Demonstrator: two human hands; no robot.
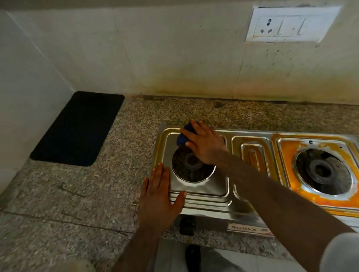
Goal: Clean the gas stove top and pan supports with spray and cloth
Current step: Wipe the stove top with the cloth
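A steel two-burner gas stove point(209, 208) sits on a speckled granite countertop point(75, 200), its near edge facing the person, with a control knob point(186, 225) on the front panel. No pan supports are on it.

The right hand point(205, 144) reaches across to the far left corner of the stove top, fingers curled over a blue cloth point(183, 134) and pressing it onto the steel just beyond the left burner opening point(193, 166). Only a small part of the cloth shows from under the fingers.

The left hand point(159, 197) lies flat on the near left corner of the stove, fingers straight and together, thumb spread out to the right along the stepped front rim; it holds nothing.

The left half of the top looks shiny and clean. The right half, around the right burner opening point(323, 171), is covered with orange staining.

A black mat point(78, 129) lies on the counter to the far left, near the wall corner. A socket and switch plate point(288, 25) is on the stained back wall at far right.
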